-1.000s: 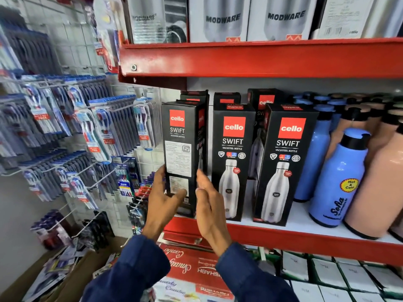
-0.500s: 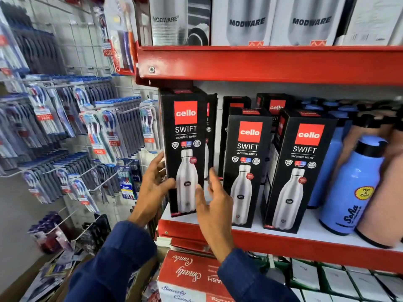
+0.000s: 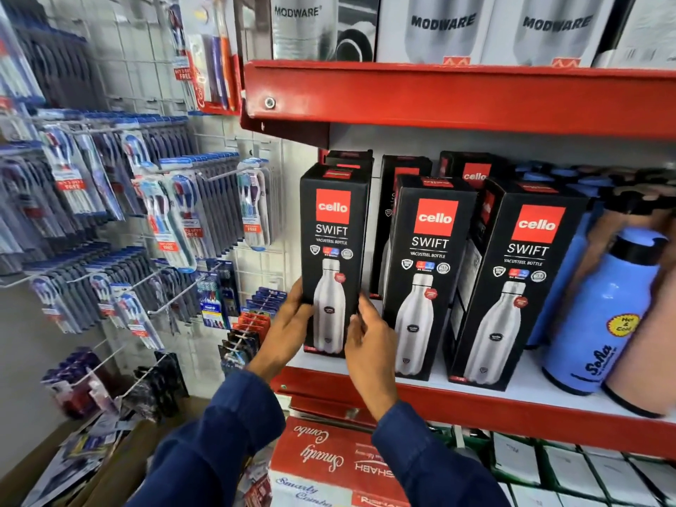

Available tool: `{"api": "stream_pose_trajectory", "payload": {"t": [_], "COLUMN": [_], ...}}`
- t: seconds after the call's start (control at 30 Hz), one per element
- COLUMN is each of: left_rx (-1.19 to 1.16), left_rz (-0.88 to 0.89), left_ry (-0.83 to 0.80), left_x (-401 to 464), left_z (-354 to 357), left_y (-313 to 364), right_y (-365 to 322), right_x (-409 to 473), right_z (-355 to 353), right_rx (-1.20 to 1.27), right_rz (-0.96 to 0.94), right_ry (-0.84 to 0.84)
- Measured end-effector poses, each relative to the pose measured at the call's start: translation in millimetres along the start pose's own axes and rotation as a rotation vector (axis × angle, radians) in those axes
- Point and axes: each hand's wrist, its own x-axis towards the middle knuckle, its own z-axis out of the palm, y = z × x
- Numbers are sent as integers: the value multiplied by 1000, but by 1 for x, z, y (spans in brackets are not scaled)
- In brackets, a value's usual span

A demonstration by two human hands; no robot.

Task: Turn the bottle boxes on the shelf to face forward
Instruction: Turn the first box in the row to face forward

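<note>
Hidden or cut off: the rear row of boxes [image 3: 472,170] shows only tops and slivers behind the front three; the peach bottle [image 3: 654,342] at far right runs off the frame and is blurred; the print on the toothbrush packs [image 3: 164,217] on the wire rack is mostly too smeared to read; the small type under the badges on the box fronts cannot be made out.
Leftmost box: the left box [image 3: 331,258] stands upright at the left end of the red shelf [image 3: 475,404], its front panel squarely toward me, base on the white shelf surface.
Left hand: the left hand [image 3: 290,320] grasps the box's lower left edge, fingers wrapped round the side.
Right hand: the right hand [image 3: 367,334] presses against the box's lower right edge, thumb on the front; both hands grip the box between them.
Change since earlier: a second ago this box showed its side panel with fine print; half a second ago it was lifted, front already out; now it sits lower, level with its neighbours.
Neighbours: the middle box [image 3: 426,272] and the right box [image 3: 512,283] stand just beside it, both front-facing.
Writing, boxes: "cello" on a red square, "SWIFT", "VACUSTEEL BOTTLE", above a picture of a steel bottle.
Writing, elsewhere: "MODWARE" on the cartons [image 3: 442,23] on the upper shelf; "Hot & Cold" and "Soha" on the blue bottle [image 3: 603,316]; "Smarty Combo" upside down on the red carton [image 3: 322,455] below; "FREE" on rack tags.
</note>
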Motion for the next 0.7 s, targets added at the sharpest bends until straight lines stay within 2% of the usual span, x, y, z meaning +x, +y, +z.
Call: {"api": "stream_pose_trajectory", "payload": {"t": [0.2, 0.4, 0.7], "left_rx": [121, 370, 461], "left_rz": [64, 88, 109], "left_ry": [73, 232, 317], "left_x": [-11, -28, -58], "left_z": [4, 7, 5], "left_y": [-8, -25, -20], "right_y": [10, 20, 14], "right_x": [-14, -19, -36], "right_z": [-1, 2, -10], "right_rx": [-61, -157, -211], "right_rz": [19, 70, -11], "right_ry": [-100, -160, -237]}}
